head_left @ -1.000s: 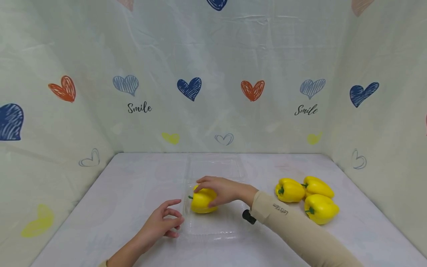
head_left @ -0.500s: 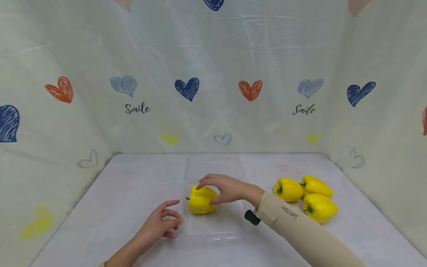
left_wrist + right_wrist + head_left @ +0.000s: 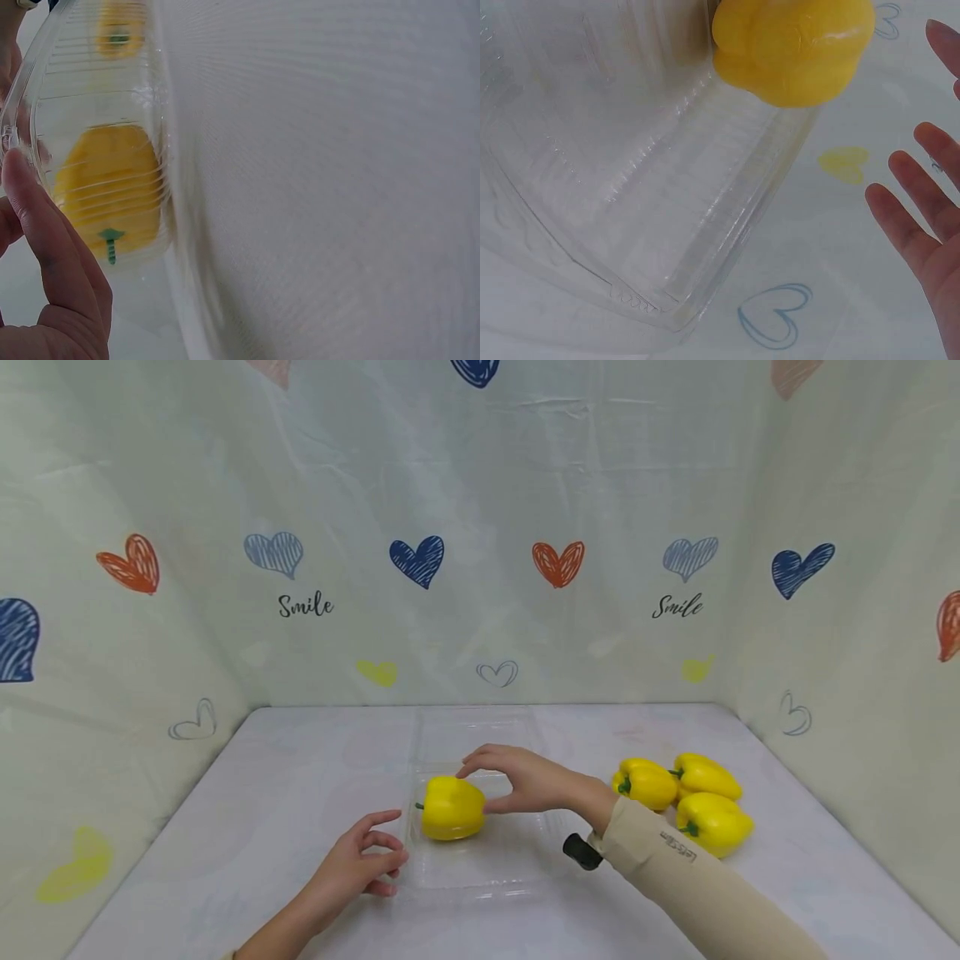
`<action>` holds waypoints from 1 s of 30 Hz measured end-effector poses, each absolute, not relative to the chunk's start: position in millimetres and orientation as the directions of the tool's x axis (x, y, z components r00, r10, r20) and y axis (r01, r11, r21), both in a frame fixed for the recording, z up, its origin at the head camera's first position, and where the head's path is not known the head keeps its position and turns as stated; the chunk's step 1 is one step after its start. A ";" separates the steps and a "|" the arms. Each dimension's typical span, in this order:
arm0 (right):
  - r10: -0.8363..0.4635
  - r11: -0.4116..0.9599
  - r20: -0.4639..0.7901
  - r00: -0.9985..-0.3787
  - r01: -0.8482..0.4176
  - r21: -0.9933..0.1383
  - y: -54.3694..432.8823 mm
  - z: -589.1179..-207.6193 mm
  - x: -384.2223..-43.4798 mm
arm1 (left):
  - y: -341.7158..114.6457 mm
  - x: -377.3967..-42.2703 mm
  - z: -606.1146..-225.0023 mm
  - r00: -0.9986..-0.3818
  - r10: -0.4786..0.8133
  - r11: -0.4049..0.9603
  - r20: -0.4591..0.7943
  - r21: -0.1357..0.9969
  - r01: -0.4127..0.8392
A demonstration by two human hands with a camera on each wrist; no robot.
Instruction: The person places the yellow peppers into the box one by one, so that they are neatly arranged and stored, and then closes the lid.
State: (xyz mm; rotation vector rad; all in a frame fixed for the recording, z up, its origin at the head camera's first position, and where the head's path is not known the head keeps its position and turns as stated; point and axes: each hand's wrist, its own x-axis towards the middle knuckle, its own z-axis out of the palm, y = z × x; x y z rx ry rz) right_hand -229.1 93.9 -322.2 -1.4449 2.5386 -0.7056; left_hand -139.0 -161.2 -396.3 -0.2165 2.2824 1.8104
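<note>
A yellow bell pepper lies on its side at the left of the clear plastic container's base, its green stem pointing left. My right hand hovers at the pepper's right, thumb and fingers spread and nothing gripped. Whether a fingertip still brushes the pepper, I cannot tell. Beside the container's left wall is my left hand, its fingers loosely bent and empty. The left wrist view has its fingertips at the rim of the container, and the pepper shows through the ribbed wall.
Three more yellow bell peppers, one at the back, one at the left and one in front, sit close together on the table's right. Behind the base, the container's transparent lid lies folded back. A heart-printed curtain surrounds the table.
My right hand has drawn back to the right and slightly up from the pepper, letting go of it. The pepper stays in the container. My left hand has hardly moved.
</note>
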 end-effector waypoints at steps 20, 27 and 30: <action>-0.797 0.461 0.173 -0.579 -0.768 -0.446 129.0 -315.3 -221.7 | -163.2 -140.3 -400.3 -0.971 0.012 0.244 -0.239 0.942 -0.229; -0.781 0.465 0.204 -0.590 -0.768 -0.441 141.6 -313.5 -222.1 | -163.3 -139.8 -399.5 -0.970 0.008 0.244 -0.243 0.941 -0.234; -0.781 0.459 0.223 -0.583 -0.779 -0.428 145.9 -312.9 -222.0 | -162.9 -138.9 -398.1 -0.970 0.014 0.242 -0.241 0.942 -0.231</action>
